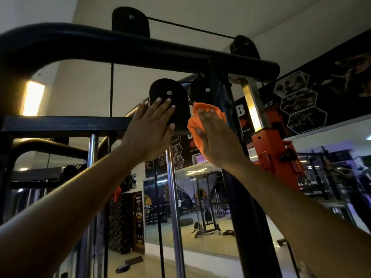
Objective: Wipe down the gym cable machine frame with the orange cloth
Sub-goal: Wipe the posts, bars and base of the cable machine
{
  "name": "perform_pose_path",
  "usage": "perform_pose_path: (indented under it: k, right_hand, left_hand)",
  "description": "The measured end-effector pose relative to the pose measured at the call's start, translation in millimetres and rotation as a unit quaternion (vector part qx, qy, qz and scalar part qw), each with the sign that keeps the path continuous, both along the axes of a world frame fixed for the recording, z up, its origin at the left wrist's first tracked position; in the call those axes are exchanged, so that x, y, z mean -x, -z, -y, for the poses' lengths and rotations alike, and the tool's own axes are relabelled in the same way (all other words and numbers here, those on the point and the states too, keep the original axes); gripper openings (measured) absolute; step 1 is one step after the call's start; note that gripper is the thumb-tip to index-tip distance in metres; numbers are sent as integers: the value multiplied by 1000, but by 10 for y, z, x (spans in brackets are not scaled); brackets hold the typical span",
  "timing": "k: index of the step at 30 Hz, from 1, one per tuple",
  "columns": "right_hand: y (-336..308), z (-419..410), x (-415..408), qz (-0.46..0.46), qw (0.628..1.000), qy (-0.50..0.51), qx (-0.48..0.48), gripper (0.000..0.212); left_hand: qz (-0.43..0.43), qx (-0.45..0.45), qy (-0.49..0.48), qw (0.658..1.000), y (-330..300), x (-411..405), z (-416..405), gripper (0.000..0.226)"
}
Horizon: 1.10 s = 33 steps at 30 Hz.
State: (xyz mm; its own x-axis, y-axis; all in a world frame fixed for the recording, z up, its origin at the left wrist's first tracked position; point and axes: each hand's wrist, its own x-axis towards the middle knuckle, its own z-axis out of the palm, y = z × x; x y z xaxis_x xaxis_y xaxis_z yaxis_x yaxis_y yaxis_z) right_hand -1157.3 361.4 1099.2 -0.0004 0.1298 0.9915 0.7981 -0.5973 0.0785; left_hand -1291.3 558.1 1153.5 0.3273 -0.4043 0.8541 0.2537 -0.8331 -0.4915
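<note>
Orange cloth (pixel 202 115) bunched at frame centre, pressed by right hand (pixel 217 137) against black upright post (pixel 222 101) of cable machine frame (pixel 60 45), just below top crossbar. Right grip: fingers straight and together, flat on cloth, pushing not clutching; cloth edge sticking out left of and above fingertips. Left hand (pixel 152 127) just left of cloth, grip released, fingers straight and spread, palm flat on black pulley cover (pixel 168 97) with bolt head showing above fingertips. Second pulley cover (pixel 200 93) directly above cloth, touching or nearly so, cannot tell. Both forearms reaching up from lower corners of frame. Two more pulley housings on top of crossbar, thin cable (pixel 190 28) strung between them. Chrome guide rod (pixel 174 197) running down below left hand. Orange carriage block (pixel 275 149) on chrome rail at right of post. Wall mirror (pixel 200 217) behind, lower centre, reflecting gym racks. Dark poster strip (pixel 321 87) with hexagon pictures upper right. Lit wall lamp (pixel 33 97) at left edge.
</note>
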Motion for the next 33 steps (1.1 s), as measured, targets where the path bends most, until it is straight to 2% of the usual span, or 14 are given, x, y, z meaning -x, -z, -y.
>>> perform_pose_path:
  k: [3,6,8,11,14,17,20,25,27,29,33]
  right_hand:
    - [-7,136,-60,-12,998,42,-42,66]
    - [83,-180,116,-29,999,-13,-40,67]
    - [120,-223,136,-2,1000,-24,-2,60]
    - [92,119,-34,45,996,54,51,61]
    - [21,387,-133,52,993,99,23,60]
    - [39,148,-1,7,999,44,-10,59]
    - [110,55,46,-5,1000,9,29,61]
    - [68,562,13,6,987,125,99,58]
    - [71,635,88,-3,988,123,91,53]
    - [75,658,156,-14,995,80,65,50]
    - [-42,781,237,-51,997,-6,-50,52]
  left_hand:
    - [-14,7,8,1000,-1,-52,20,77]
    - [0,11,7,1000,27,-77,13,74]
    - [-7,10,0,1000,56,-107,64,73]
    - [-21,6,-9,1000,67,-160,141,75]
    - [-22,7,-15,1000,59,-190,164,76]
    - [-18,9,-13,1000,83,-221,172,76]
    - [-11,5,-14,1000,118,-259,200,76]
    - [-17,-2,-17,1000,106,-261,180,78]
    - [-30,-4,-25,999,129,-261,201,81]
    - [-45,-4,-23,999,160,-272,243,81]
    - [-65,-14,29,997,101,-290,327,77]
